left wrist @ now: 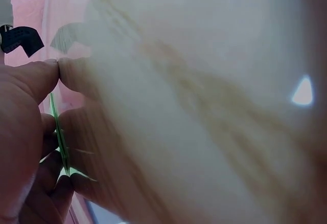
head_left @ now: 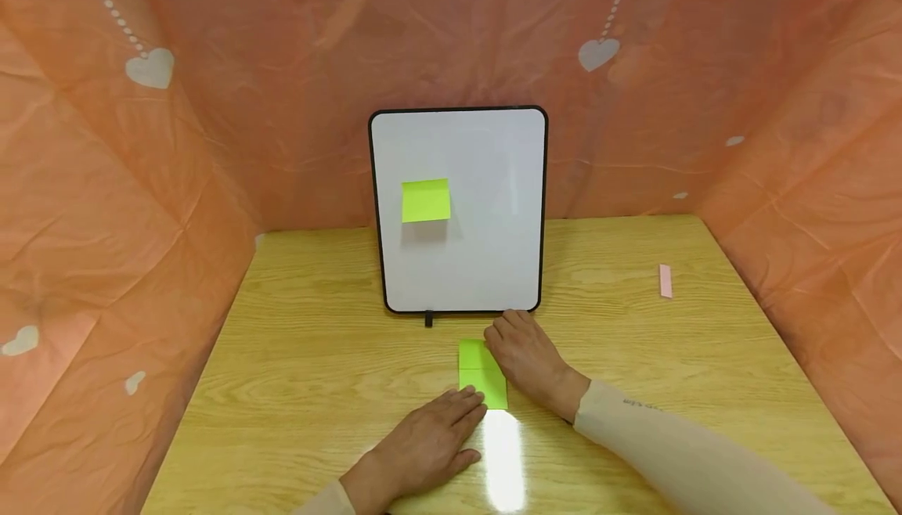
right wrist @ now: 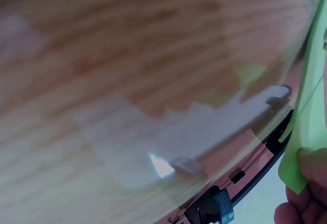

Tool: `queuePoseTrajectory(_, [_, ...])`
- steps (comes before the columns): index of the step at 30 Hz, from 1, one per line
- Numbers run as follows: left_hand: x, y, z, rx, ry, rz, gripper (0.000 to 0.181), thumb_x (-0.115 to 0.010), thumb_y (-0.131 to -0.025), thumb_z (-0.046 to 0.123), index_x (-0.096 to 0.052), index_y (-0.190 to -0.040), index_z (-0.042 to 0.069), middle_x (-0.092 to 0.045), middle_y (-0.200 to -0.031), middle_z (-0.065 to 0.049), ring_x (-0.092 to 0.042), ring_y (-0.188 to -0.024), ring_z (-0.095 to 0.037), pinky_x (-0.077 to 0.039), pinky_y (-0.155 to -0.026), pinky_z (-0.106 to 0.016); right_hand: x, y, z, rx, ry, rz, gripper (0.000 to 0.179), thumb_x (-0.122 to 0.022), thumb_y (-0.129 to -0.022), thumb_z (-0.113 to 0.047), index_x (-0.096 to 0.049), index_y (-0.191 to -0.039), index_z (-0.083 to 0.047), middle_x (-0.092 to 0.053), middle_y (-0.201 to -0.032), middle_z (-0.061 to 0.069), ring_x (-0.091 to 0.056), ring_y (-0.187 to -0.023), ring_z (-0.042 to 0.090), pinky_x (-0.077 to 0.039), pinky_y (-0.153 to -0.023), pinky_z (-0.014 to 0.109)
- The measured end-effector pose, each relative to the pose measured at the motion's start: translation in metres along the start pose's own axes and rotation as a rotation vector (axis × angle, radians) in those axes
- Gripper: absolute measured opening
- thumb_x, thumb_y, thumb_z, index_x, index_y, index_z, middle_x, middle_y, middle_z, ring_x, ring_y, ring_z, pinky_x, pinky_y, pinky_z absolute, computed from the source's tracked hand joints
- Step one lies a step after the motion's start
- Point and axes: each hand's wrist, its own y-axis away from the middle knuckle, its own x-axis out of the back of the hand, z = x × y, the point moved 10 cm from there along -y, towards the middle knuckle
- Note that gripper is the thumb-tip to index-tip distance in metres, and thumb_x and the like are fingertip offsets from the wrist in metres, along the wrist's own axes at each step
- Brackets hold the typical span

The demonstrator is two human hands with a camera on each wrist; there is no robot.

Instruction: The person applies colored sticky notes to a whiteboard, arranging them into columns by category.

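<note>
A bright green sticky note (head_left: 485,380) lies on the table in front of the whiteboard, with a line across its middle. The left hand (head_left: 431,438) rests flat beside it, fingers extended and fingertips on its lower left edge. At its upper right, the right hand (head_left: 527,354) pinches the note; in the right wrist view, the thumb (right wrist: 314,165) presses a lifted, curved end of the green paper (right wrist: 306,116) against curled fingers. Fingertips of the left hand (left wrist: 36,111) also touch the green paper in the left wrist view.
A black-framed whiteboard (head_left: 486,264) stands upright at the back, bearing another green sticky note (head_left: 426,202). A small black foot (head_left: 428,319) juts out below it. On the table's right lies a pink strip (head_left: 665,281). Orange cloth (head_left: 451,45) surrounds the wooden table (head_left: 296,343).
</note>
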Motion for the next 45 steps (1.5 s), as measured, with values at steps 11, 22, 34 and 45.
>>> queuePoseTrajectory(11, [0.0, 0.0, 0.002, -0.014, -0.017, 0.017, 0.062, -0.049, -0.111, 0.048, -0.051, -0.156, 0.005, -0.049, -0.162, -0.009, -0.045, -0.152, -0.022, -0.04, -0.125, -0.038, 0.0, -0.001, 0.002, 0.01, 0.017, -0.002, 0.015, -0.074, -0.094, 0.001, -0.062, -0.098, -0.007, -0.063, -0.094, 0.005, -0.057, -0.094, 0.025, -0.051, -0.095, 0.038])
queuePoseTrajectory(22, [0.001, -0.001, 0.002, -0.015, -0.045, 0.031, 0.061, -0.051, -0.11, 0.048, -0.052, -0.155, 0.006, -0.051, -0.161, -0.009, -0.046, -0.152, -0.022, -0.04, -0.125, -0.037, -0.001, -0.004, 0.004, 0.008, 0.038, -0.035, 0.02, -0.076, -0.092, 0.002, -0.058, -0.094, -0.008, -0.062, -0.092, 0.006, -0.053, -0.092, 0.025, -0.05, -0.094, 0.038])
queuePoseTrajectory(34, [0.001, -0.002, 0.001, -0.027, -0.058, 0.039, 0.062, -0.051, -0.11, 0.049, -0.053, -0.154, 0.006, -0.052, -0.16, -0.009, -0.047, -0.151, -0.022, -0.04, -0.125, -0.037, 0.001, -0.007, 0.009, -0.012, 0.029, -0.022, 0.019, -0.074, -0.092, 0.004, -0.059, -0.094, -0.007, -0.062, -0.091, 0.006, -0.053, -0.091, 0.025, -0.05, -0.093, 0.038])
queuePoseTrajectory(45, [0.0, -0.001, 0.001, -0.019, -0.041, 0.023, 0.062, -0.051, -0.11, 0.049, -0.052, -0.155, 0.006, -0.051, -0.161, -0.009, -0.046, -0.152, -0.022, -0.04, -0.125, -0.036, 0.005, -0.01, 0.011, -0.021, 0.047, 0.013, 0.019, -0.076, -0.091, 0.003, -0.06, -0.093, -0.007, -0.062, -0.089, 0.006, -0.055, -0.09, 0.025, -0.052, -0.092, 0.038])
